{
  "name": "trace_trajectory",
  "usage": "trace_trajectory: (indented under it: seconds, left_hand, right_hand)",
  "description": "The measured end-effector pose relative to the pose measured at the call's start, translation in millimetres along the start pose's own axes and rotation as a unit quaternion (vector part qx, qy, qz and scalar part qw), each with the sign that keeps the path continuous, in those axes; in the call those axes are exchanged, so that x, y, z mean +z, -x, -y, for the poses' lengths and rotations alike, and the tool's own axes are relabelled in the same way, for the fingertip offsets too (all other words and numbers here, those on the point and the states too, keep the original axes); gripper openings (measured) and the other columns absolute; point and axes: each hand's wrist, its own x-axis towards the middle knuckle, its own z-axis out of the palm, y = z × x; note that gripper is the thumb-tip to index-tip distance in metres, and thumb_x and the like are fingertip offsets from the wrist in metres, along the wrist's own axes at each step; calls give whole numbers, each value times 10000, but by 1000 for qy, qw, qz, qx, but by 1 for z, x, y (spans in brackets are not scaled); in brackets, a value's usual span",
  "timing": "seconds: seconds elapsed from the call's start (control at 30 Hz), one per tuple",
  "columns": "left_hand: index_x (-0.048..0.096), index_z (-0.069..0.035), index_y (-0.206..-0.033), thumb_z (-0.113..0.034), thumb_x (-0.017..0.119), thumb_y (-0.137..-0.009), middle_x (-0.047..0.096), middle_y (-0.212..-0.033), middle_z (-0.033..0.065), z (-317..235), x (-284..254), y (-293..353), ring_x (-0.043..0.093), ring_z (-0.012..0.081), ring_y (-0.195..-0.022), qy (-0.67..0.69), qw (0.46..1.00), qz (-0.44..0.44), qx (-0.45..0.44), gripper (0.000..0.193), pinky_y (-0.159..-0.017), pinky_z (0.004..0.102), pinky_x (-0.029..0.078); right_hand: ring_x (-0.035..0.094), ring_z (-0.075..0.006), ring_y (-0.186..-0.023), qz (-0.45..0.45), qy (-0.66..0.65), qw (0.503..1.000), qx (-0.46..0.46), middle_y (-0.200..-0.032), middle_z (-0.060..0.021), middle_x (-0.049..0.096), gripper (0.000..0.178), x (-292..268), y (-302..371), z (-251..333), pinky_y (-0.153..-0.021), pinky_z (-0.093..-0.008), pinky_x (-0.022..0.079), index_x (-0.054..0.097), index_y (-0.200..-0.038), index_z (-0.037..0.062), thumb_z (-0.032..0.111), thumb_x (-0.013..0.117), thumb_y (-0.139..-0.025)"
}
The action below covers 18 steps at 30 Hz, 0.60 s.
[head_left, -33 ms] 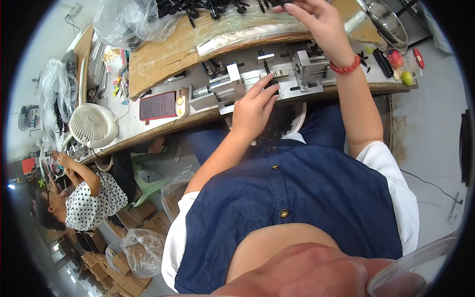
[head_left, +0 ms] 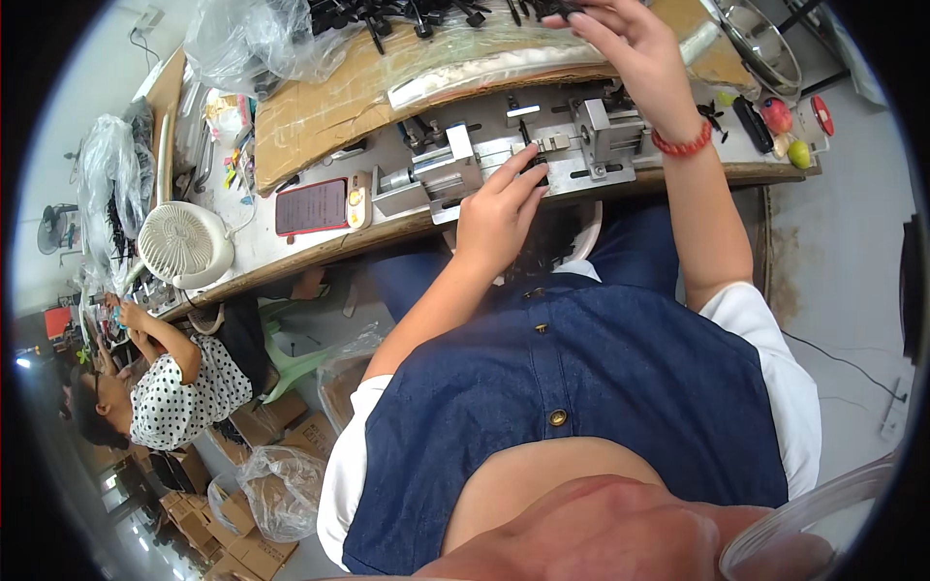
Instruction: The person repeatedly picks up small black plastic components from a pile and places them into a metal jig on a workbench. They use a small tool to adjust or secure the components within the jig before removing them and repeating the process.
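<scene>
My left hand (head_left: 492, 215) rests at the metal fixture (head_left: 453, 167) on the bench, its fingers closed on a slender black part (head_left: 524, 131) that lies across the fixture. Farther off, my right hand (head_left: 635, 37) reaches over the cardboard at the far edge of the view. Its thumb and fingertips pinch a small dark part (head_left: 560, 19), only partly visible. A red beaded bracelet circles that wrist. To the left of it, a pile of black parts (head_left: 387, 15) lies on plastic film over the cardboard (head_left: 320, 116).
A phone (head_left: 311, 207) and a white fan (head_left: 184, 245) are left of the fixture. Small toy-like fruit (head_left: 798, 153) and a black-handled object (head_left: 751, 124) sit at the bench's right end. Another person (head_left: 184, 387) works at the left, near cardboard boxes (head_left: 208, 523).
The whole view has shifted very slightly. My right hand sits a touch farther right, and the left hand stays at the fixture.
</scene>
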Motion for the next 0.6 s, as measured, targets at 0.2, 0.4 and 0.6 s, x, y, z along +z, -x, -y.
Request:
trace_trajectory:
  seconds: [0.2,0.4,0.6]
  left_hand:
    - [736,-139,-1215,-139,794,-872,695,-1218,83,-20,-26,-15,719,233,-775,-10,999,27,-28,348,-680,341,584]
    - [747,-192,-1176,-267,742,-914,650,-1057,84,7,-59,-113,647,315,-815,-207,961,-152,100,273,-748,434,544]
    - [723,-89,-1046,-228,709,-878,709,-1071,148,27,-60,-190,682,352,-996,-314,949,-23,22,218,-874,471,543]
  right_hand:
    - [687,-180,-870,-33,24,998,-51,-980,-60,740,245,10,68,9,-799,-321,525,716,-1131,78,164,766,-906]
    - [571,-265,-1126,115,346,923,-120,-1247,-35,646,205,20,126,8,-980,-392,404,698,-1074,109,145,748,-878]
    - [569,-282,-1163,160,454,862,-159,-1309,-44,649,227,33,135,-15,-993,-419,419,702,-1075,93,109,738,-851]
